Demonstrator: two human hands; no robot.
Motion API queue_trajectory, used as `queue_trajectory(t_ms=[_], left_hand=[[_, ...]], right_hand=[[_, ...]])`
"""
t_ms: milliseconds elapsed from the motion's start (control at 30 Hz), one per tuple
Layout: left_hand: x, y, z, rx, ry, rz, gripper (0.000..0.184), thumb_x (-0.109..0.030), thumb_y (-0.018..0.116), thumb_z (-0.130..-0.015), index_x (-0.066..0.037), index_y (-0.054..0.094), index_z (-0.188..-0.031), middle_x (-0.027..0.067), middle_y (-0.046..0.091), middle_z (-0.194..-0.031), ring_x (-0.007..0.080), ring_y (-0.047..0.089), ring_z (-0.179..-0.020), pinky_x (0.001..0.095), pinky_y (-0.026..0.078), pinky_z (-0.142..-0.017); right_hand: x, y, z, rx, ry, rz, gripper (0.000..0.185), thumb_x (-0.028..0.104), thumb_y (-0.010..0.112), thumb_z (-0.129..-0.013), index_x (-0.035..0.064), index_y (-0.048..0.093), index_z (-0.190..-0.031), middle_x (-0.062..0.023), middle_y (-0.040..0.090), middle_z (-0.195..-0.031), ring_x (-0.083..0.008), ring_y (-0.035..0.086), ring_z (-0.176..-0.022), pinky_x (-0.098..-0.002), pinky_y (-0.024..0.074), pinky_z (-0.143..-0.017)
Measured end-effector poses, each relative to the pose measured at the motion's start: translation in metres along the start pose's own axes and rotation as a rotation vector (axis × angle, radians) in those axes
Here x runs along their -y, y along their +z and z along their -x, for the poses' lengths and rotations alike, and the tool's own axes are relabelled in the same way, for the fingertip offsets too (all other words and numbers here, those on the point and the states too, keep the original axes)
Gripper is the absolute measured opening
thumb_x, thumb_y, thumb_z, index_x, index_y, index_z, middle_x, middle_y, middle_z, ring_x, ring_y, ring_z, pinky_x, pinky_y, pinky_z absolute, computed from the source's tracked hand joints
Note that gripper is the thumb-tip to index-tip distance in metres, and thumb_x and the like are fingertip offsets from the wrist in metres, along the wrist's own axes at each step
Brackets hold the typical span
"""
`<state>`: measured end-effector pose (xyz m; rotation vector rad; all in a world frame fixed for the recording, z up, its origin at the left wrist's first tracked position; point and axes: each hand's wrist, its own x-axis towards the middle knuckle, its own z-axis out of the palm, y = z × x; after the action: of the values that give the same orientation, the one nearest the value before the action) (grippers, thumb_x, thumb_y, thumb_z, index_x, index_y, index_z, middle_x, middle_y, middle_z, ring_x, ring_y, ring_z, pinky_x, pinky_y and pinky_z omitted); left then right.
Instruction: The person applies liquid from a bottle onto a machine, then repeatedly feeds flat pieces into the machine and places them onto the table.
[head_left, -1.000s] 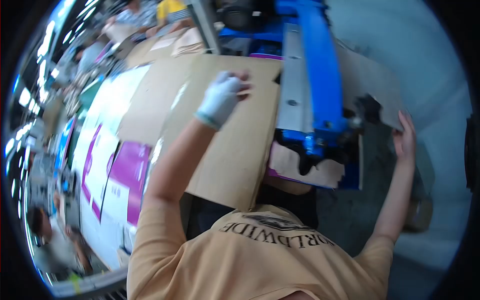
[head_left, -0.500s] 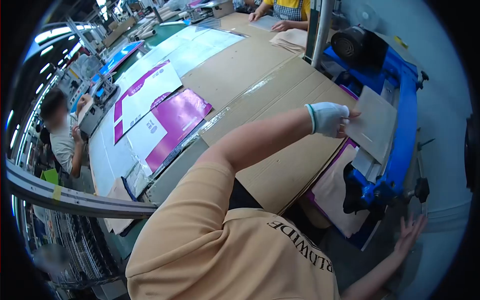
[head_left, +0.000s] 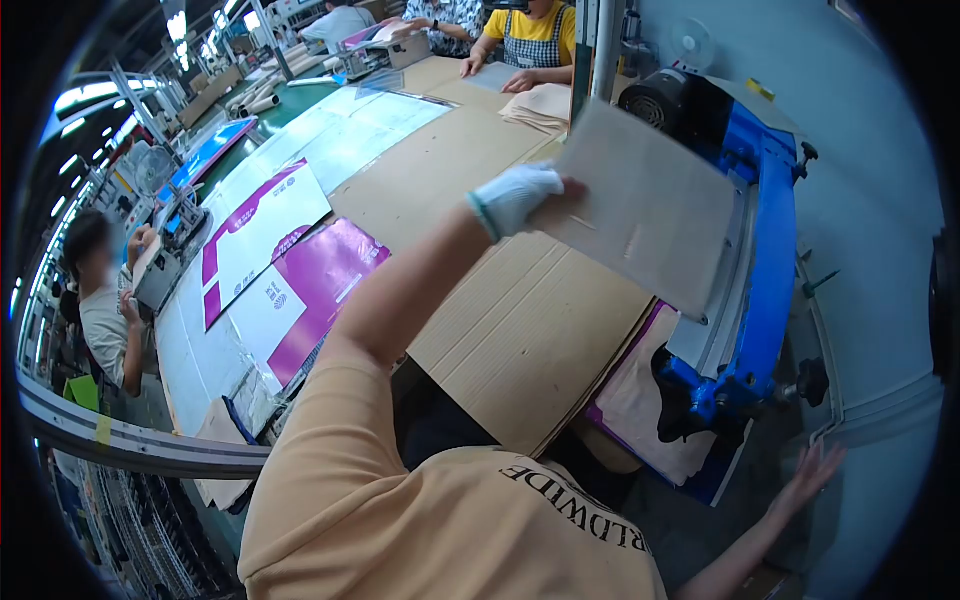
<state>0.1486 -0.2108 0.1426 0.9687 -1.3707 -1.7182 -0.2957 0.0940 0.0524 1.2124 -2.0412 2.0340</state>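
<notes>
My left hand [head_left: 525, 198], in a white glove with bare fingertips, grips the left edge of a thin greyish-beige sheet [head_left: 645, 215]. The sheet is raised and tilted over the cardboard, and its right side overlaps the metal bed of the blue machine [head_left: 765, 260]. My right hand [head_left: 810, 475] is bare and empty, fingers spread, low at the right beside the machine's lower end. Below the machine, pale pink pieces [head_left: 650, 405] lie on a purple-and-blue stack. Brown cardboard [head_left: 530, 330] covers the table under my left arm.
White and purple printed sheets [head_left: 330, 285] lie left on the table. A metal rail [head_left: 150, 445] crosses the lower left. A post [head_left: 606, 60] and a black motor [head_left: 655, 100] stand at the back. Co-workers sit at the far side and left; one wears a yellow top [head_left: 555, 35].
My left hand has moved left and drawn the sheet away from the machine, so more of it shows. My right hand stays low at the right, still spread.
</notes>
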Motion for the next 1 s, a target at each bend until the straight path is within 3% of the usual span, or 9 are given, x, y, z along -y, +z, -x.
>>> queue_trajectory(t_ms=[133, 167, 200, 300, 433, 533, 633, 900, 1000], left_hand=[[-0.015, -0.030, 0.069, -0.175, 0.756, -0.413, 0.022, -0.012, 0.058, -0.076, -0.001, 0.051, -0.093, 0.0073, 0.056, -0.089, 0.0136, 0.056, -0.072, 0.0236, 0.045, -0.062], [-0.018, -0.030, 0.095, -0.361, 0.898, -0.746, 0.020, -0.010, 0.059, -0.073, -0.003, 0.051, -0.090, 0.0078, 0.055, -0.091, 0.0148, 0.055, -0.077, 0.0238, 0.045, -0.064], [-0.016, -0.030, 0.120, -0.554, 1.017, -1.086, 0.020, -0.007, 0.061, -0.070, -0.005, 0.051, -0.087, 0.0084, 0.054, -0.093, 0.0161, 0.055, -0.081, 0.0240, 0.045, -0.066], [0.015, -0.059, 0.166, -0.745, 1.132, -1.607, 0.022, 0.002, 0.061, -0.059, -0.009, 0.044, -0.067, 0.0048, 0.053, -0.096, 0.0254, 0.051, -0.090, 0.0375, 0.042, -0.076], [0.072, -0.105, 0.212, -0.965, 0.948, -1.652, 0.027, 0.008, 0.056, -0.055, -0.008, 0.043, -0.073, 0.0071, 0.052, -0.097, 0.0297, 0.049, -0.094, 0.0378, 0.040, -0.079], [0.106, -0.130, 0.238, -1.070, 0.778, -1.732, 0.026, 0.007, 0.054, -0.056, -0.009, 0.041, -0.072, 0.0057, 0.052, -0.095, 0.0296, 0.049, -0.095, 0.0386, 0.039, -0.079], [0.120, -0.142, 0.249, -1.133, 0.743, -1.744, 0.025, 0.003, 0.055, -0.065, -0.010, 0.040, -0.081, 0.0022, 0.054, -0.093, 0.0259, 0.051, -0.092, 0.0419, 0.039, -0.079], [0.104, -0.180, 0.211, -1.161, 0.886, -1.782, 0.024, 0.003, 0.050, -0.071, -0.009, 0.041, -0.089, 0.0030, 0.053, -0.092, 0.0238, 0.051, -0.090, 0.0411, 0.041, -0.077], [0.077, -0.231, 0.181, -1.179, 1.007, -1.846, 0.019, -0.001, 0.052, -0.071, -0.009, 0.044, -0.086, 0.0038, 0.053, -0.093, 0.0234, 0.051, -0.091, 0.0423, 0.040, -0.080]], right_hand=[[0.012, 0.011, 0.004, -0.057, -0.471, 0.349, 0.060, 0.003, 0.050, -0.082, 0.0007, 0.014, -0.130, -0.0206, 0.020, -0.133, -0.0345, 0.039, -0.113, -0.0424, 0.0382, -0.088], [0.009, 0.012, 0.006, -0.085, -0.462, 0.373, 0.060, 0.003, 0.051, -0.082, 0.0001, 0.015, -0.129, -0.0211, 0.021, -0.132, -0.0345, 0.040, -0.112, -0.0425, 0.0387, -0.088], [0.005, 0.010, 0.008, -0.106, -0.453, 0.396, 0.060, 0.002, 0.052, -0.081, -0.0006, 0.015, -0.129, -0.0216, 0.021, -0.132, -0.0346, 0.040, -0.111, -0.0426, 0.0392, -0.087], [-0.017, 0.003, 0.009, -0.138, -0.500, 0.485, 0.061, 0.001, 0.053, -0.079, -0.0012, 0.017, -0.128, -0.0230, 0.025, -0.130, -0.0340, 0.042, -0.110, -0.0421, 0.0405, -0.086], [-0.043, -0.001, 0.016, -0.181, -0.416, 0.643, 0.061, 0.000, 0.055, -0.078, -0.0010, 0.020, -0.128, -0.0235, 0.032, -0.126, -0.0328, 0.044, -0.108, -0.0408, 0.0427, -0.083], [-0.064, -0.008, 0.017, -0.179, -0.517, 0.733, 0.062, 0.001, 0.057, -0.077, -0.0008, 0.021, -0.128, -0.0229, 0.036, -0.124, -0.0318, 0.046, -0.107, -0.0398, 0.0439, -0.081], [-0.064, -0.006, 0.022, -0.168, -0.508, 0.788, 0.062, 0.008, 0.058, -0.078, -0.0004, 0.021, -0.127, -0.0244, 0.035, -0.123, -0.0349, 0.043, -0.108, -0.0413, 0.0416, -0.085], [-0.035, -0.013, 0.051, -0.164, -0.416, 0.924, 0.058, 0.011, 0.053, -0.081, -0.0021, 0.021, -0.128, -0.0219, 0.030, -0.128, -0.0298, 0.033, -0.118, -0.0359, 0.0294, -0.096], [-0.003, -0.006, 0.063, -0.211, -0.364, 1.015, 0.059, 0.011, 0.051, -0.082, -0.0018, 0.018, -0.129, -0.0209, 0.029, -0.130, -0.0289, 0.030, -0.120, -0.0339, 0.0251, -0.099]])
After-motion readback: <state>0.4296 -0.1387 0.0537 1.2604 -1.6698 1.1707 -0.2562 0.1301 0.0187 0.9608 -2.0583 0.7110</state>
